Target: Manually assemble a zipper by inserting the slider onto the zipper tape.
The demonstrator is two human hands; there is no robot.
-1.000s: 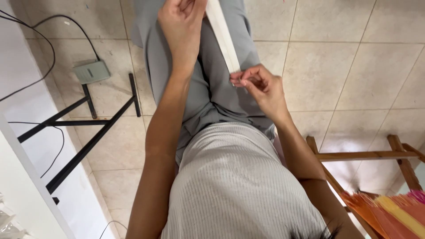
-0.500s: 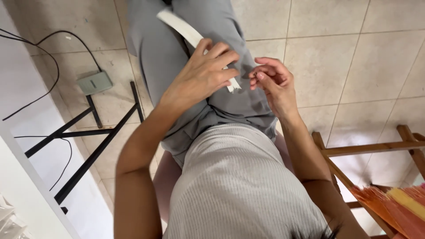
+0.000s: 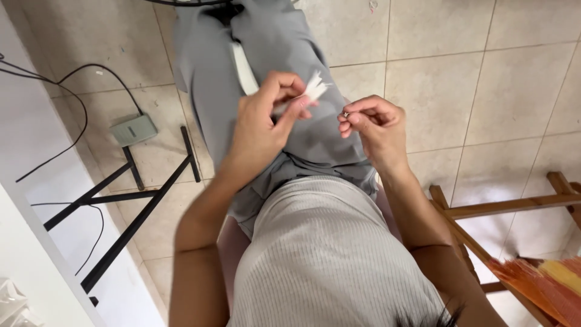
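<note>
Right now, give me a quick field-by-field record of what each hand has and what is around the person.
left hand: pinches a white strip near its frayed end, over the lap
white strip: runs up along the grey trousers, frayed end pointing toward the right hand
right hand: fingertips pinched on a tiny metallic item, too small to identify
gap: hands apart, not touching
floor: beige tiles
left side: black metal frame, grey box with cable
right side: wooden frame, orange and yellow threads

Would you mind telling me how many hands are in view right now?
2. The left hand pinches the frayed end of a white strip over the lap; the right hand, just beside it, pinches something tiny. No others show.
</note>
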